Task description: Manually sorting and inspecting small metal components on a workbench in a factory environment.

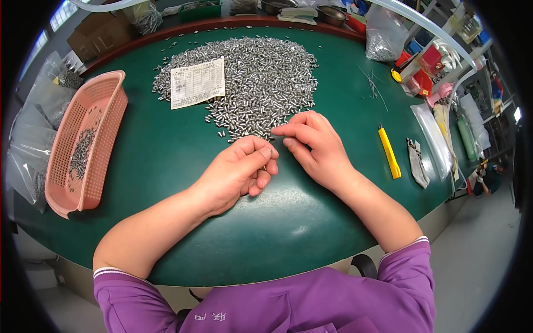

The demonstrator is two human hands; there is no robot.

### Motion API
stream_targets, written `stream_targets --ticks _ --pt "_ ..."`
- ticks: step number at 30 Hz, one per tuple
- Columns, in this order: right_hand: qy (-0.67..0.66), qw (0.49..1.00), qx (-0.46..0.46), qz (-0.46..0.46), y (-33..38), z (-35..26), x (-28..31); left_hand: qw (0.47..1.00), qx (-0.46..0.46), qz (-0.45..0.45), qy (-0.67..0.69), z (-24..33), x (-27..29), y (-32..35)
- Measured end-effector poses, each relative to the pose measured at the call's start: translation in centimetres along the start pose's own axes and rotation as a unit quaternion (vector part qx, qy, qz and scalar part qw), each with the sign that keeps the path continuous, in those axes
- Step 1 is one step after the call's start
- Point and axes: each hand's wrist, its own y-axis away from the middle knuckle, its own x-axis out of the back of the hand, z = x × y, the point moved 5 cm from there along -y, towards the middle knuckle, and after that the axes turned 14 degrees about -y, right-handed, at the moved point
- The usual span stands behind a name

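A broad pile of small silvery metal pins covers the far middle of the green table, with a printed paper slip lying on its left part. My left hand is closed just in front of the pile's near edge, thumb pressed to the forefinger; a small bit of metal shows at the fingertips, too little to name for sure. My right hand reaches in from the right, its thumb and forefinger apart at the edge of the pile. Nothing shows between them.
At the left stands a pink plastic basket with metal pins inside, beside clear bags. To the right lie thin wires, a yellow cutter knife, a grey cloth piece and plastic bags. A red-brown rim bounds the table's far side.
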Motion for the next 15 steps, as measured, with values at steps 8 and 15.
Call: stream_targets --ticks 8,15 --pt "0.059 0.998 0.01 -0.036 -0.05 0.57 -0.28 0.999 -0.021 0.001 0.044 0.17 0.27 0.35" --pt "0.053 0.997 -0.005 -0.057 -0.09 0.3 -0.61 0.999 -0.02 0.015 0.036 0.16 0.28 0.31"
